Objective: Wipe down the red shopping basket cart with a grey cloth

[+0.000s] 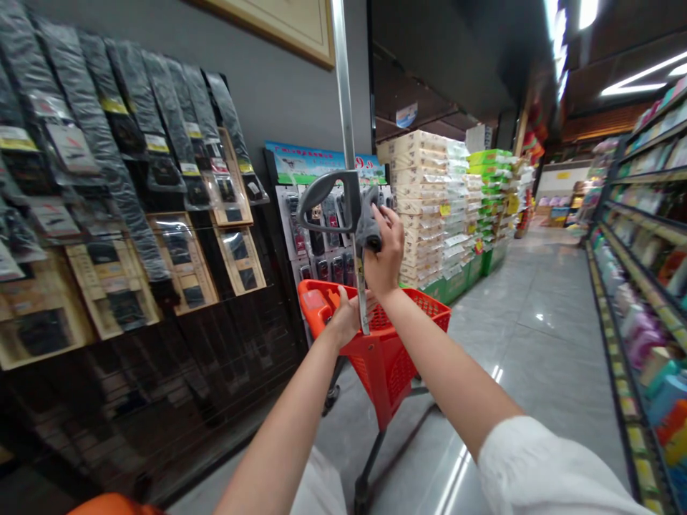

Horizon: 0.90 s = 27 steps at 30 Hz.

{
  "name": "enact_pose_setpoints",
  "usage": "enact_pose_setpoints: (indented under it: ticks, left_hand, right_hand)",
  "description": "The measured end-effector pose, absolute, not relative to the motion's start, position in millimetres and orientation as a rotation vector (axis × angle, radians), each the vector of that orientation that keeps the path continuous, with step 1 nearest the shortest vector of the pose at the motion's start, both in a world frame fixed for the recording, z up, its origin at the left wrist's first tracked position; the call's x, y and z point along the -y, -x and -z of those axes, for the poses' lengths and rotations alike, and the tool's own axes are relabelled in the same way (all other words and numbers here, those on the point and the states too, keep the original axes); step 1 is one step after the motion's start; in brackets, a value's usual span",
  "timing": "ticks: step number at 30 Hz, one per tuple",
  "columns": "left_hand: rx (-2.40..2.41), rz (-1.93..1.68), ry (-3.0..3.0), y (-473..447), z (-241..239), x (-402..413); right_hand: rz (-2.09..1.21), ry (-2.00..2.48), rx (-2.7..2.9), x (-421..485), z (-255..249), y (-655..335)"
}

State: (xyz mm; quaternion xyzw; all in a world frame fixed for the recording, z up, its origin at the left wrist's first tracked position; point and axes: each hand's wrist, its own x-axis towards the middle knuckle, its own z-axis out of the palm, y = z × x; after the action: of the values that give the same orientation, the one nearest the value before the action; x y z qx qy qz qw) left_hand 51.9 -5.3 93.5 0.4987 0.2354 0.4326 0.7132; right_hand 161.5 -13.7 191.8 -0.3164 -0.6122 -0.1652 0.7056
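Observation:
A tall metal pole [346,93] rises upright at the near end of a red shopping cart [373,365], with a grey looped plastic handle [351,200] partway up. My left hand [346,318] is closed around the lower part of the pole, just above the basket rim; its far fingers are partly hidden. Higher up, my right hand [389,250] grips a dark grey cloth [368,225] and presses it against the right side of the pole by the handle.
Packaged belts [153,136] and boxed goods hang on the left wall. Behind the cart stands a small display rack [330,268]. Stacked paper packs [424,207] line the aisle, facing shelves [638,236] on the right. The floor [542,307] is shiny grey tile.

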Motion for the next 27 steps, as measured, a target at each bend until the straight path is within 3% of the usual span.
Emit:
enact_pose_setpoints:
  ticks: [14,23,27]
  left_hand:
    - [-0.534,-0.975,-1.202,-48.6,-83.2,-2.5]
    - [-0.538,-1.021,-1.115,-53.1,-92.8,12.2]
    - [-0.499,-1.016,-1.128,-51.2,-93.9,12.9]
  right_hand:
    - [0.491,0.653,1.548,-15.0,-276.2,-146.0]
    - [0.732,0.481,1.958,36.0,-283.1,-117.4]
    - [0.844,0.45,2.05,40.3,-261.2,-124.9]
